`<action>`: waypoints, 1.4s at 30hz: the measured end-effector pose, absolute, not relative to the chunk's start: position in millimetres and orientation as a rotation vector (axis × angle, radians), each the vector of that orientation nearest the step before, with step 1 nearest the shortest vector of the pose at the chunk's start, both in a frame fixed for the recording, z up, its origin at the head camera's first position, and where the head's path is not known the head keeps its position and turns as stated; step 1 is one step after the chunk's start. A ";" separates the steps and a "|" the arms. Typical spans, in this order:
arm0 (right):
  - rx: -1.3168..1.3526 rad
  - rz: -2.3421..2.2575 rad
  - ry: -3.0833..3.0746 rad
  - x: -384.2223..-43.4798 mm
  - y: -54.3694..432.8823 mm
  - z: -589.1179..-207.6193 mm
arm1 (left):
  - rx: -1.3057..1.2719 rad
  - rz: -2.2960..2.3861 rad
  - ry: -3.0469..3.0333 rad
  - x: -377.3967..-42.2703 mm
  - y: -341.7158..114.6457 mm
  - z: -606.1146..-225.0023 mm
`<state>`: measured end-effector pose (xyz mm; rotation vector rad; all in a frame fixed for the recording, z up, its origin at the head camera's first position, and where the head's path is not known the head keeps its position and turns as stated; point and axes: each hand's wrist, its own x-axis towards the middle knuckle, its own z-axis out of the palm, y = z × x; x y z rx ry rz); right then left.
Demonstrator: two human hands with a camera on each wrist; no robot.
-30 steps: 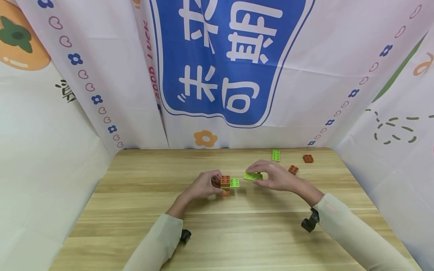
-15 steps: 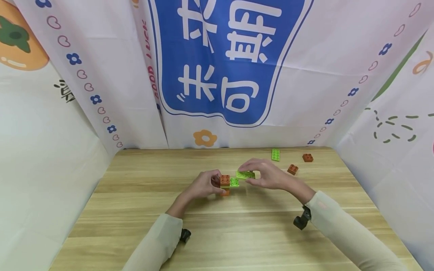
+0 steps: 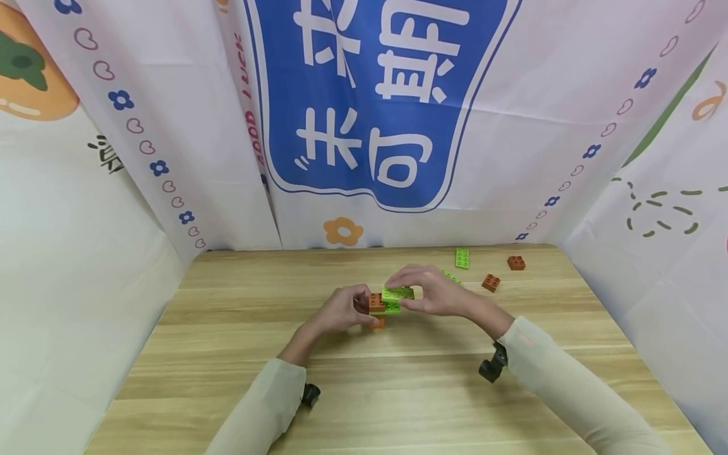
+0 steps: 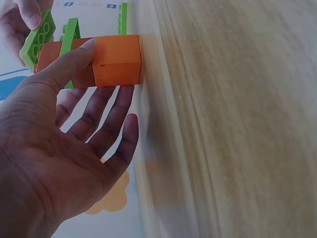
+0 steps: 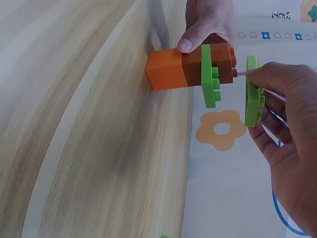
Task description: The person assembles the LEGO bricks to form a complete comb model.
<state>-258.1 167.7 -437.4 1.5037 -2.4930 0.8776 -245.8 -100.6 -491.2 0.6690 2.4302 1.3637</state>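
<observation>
In the head view my left hand [image 3: 341, 309] grips a stack of toy building bricks at the middle of the table. The stack has an orange brick [image 4: 118, 59] at the bottom and a brown brick above it. Over these lies a light green plate [image 5: 208, 74] that juts out to the right, topped by another brown brick [image 3: 376, 302]. My right hand [image 3: 435, 291] pinches a second light green plate [image 5: 252, 94], studs up, between thumb and fingers. In the right wrist view a small gap separates this plate from the top brick's studs.
Beyond my right hand, a green plate [image 3: 462, 258] and two brown bricks [image 3: 516, 263] [image 3: 491, 282] lie on the wooden table [image 3: 239, 379]. Another green plate [image 3: 452, 277] shows partly behind that hand. A printed cloth [image 3: 301, 221] hangs along the table's back edge.
My right hand has moved left with its green plate, from beside the stack to over its top. The left hand and the stack have stayed in place. A green plate behind the right hand has come into sight.
</observation>
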 end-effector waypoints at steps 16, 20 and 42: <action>1.522 0.840 -2.553 -256.1 148.2 -437.5 | 0.657 1.352 2.423 -247.0 -99.9 -490.4; 1.521 0.830 -2.578 -255.7 145.7 -436.9 | 0.653 1.345 2.427 -247.2 -99.8 -490.7; 1.495 0.845 -2.534 -258.9 138.0 -440.3 | 0.661 1.342 2.417 -249.2 -100.9 -492.9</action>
